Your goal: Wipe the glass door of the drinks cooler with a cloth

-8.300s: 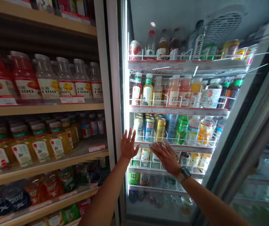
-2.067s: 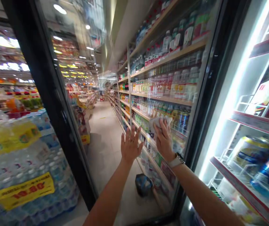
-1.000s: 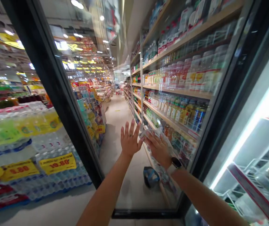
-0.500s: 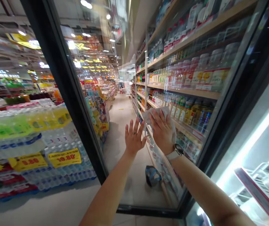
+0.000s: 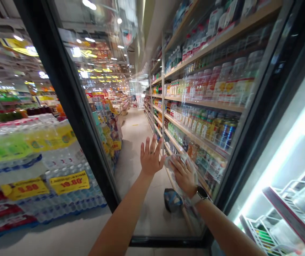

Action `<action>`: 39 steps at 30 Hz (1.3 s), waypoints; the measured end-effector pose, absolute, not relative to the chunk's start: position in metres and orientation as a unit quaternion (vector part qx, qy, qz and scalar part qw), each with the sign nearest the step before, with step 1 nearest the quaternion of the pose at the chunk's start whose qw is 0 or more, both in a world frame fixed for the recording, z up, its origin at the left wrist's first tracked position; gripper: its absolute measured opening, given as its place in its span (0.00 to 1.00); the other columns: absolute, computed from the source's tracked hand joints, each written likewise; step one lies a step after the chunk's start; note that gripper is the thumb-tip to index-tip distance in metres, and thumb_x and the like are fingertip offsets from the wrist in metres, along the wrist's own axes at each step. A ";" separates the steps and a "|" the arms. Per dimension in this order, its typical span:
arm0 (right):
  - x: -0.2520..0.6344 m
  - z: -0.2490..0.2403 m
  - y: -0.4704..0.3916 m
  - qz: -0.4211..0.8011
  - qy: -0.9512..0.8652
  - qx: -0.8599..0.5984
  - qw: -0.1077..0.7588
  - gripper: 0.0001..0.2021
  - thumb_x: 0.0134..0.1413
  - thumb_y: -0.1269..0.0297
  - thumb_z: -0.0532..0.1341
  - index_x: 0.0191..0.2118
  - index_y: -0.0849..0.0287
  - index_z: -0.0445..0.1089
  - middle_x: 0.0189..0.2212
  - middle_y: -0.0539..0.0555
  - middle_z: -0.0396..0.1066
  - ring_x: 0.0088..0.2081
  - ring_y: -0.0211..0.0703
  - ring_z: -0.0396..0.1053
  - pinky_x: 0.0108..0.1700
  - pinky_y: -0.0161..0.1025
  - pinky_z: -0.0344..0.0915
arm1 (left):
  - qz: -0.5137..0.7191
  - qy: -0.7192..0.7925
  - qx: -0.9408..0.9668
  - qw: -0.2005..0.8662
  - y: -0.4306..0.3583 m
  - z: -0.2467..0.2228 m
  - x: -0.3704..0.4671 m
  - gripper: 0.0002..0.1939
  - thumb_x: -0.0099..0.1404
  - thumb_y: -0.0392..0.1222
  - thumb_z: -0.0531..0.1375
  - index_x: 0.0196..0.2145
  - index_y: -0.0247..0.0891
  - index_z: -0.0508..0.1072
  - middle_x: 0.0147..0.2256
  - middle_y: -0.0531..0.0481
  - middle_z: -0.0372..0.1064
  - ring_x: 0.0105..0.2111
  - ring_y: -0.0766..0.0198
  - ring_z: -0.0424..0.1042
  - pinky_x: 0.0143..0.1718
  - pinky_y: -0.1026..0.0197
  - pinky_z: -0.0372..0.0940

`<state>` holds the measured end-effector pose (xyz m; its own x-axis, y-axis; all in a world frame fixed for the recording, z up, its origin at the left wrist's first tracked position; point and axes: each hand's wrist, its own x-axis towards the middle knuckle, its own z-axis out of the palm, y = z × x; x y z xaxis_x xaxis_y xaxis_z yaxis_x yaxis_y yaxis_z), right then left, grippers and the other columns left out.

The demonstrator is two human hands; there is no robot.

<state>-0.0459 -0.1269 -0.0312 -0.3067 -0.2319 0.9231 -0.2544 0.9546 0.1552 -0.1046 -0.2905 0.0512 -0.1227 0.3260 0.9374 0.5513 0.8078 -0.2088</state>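
Observation:
My left hand (image 5: pixel 151 158) is open with fingers spread, its palm toward the glass pane of the black-framed door (image 5: pixel 168 241). To its right, my right hand (image 5: pixel 183 176) presses a thin pale cloth (image 5: pixel 194 170) against the same glass. The cloth shows around the fingertips and beyond the knuckles. A dark watch (image 5: pixel 202 192) with a light band is on my right wrist. Bottled drinks on shelves show in the glass behind the right hand.
On the right is a lit cooler with wire racks (image 5: pixel 264 227). At the left stand stacked drink packs (image 5: pixel 51 137) with yellow price signs (image 5: pixel 69 182). A dark bag-like object (image 5: pixel 172 200) appears low through the glass.
My right hand has slid downward on the glass with the cloth, which is now more crumpled. My left hand has barely moved. The view has shifted slightly.

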 end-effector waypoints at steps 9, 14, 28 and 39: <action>-0.051 0.079 -0.102 0.081 -0.780 0.038 0.620 0.32 0.66 0.73 0.48 0.72 0.49 0.42 0.70 0.56 0.48 0.72 0.55 0.37 0.70 0.66 0.39 | -0.111 -0.711 -0.316 0.618 -0.291 0.052 -0.110 0.30 0.72 0.51 0.49 0.69 0.42 0.52 0.66 0.43 0.54 0.70 0.52 0.44 0.70 0.46 0.35; -0.059 0.009 -0.116 0.069 -0.792 0.036 0.606 0.32 0.65 0.72 0.49 0.71 0.48 0.44 0.69 0.57 0.51 0.72 0.54 0.36 0.70 0.68 0.37 | -0.119 -0.697 -0.355 0.611 -0.254 0.039 -0.088 0.33 0.71 0.47 0.50 0.70 0.39 0.48 0.66 0.42 0.54 0.70 0.54 0.43 0.70 0.45 0.33; -0.029 -0.035 -0.090 0.046 -0.785 0.016 0.618 0.35 0.62 0.76 0.51 0.72 0.52 0.41 0.71 0.58 0.44 0.72 0.53 0.39 0.69 0.64 0.43 | -0.089 -0.707 -0.369 0.596 -0.228 0.021 -0.079 0.31 0.71 0.54 0.50 0.68 0.44 0.54 0.67 0.48 0.52 0.71 0.54 0.37 0.70 0.48 0.31; -0.039 -0.070 -0.104 0.096 -0.773 -0.035 0.626 0.35 0.63 0.76 0.49 0.72 0.49 0.38 0.73 0.56 0.37 0.72 0.58 0.34 0.67 0.71 0.46 | -0.105 -0.695 -0.371 0.607 -0.226 0.023 -0.083 0.28 0.73 0.53 0.46 0.68 0.45 0.54 0.68 0.50 0.48 0.71 0.55 0.37 0.70 0.49 0.32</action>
<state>-0.0389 -0.1038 -0.0702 -0.2126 0.1756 0.9612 -0.0661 0.9789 -0.1935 -0.0829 -0.2260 0.0228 0.0124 0.3885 0.9214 0.6432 0.7024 -0.3049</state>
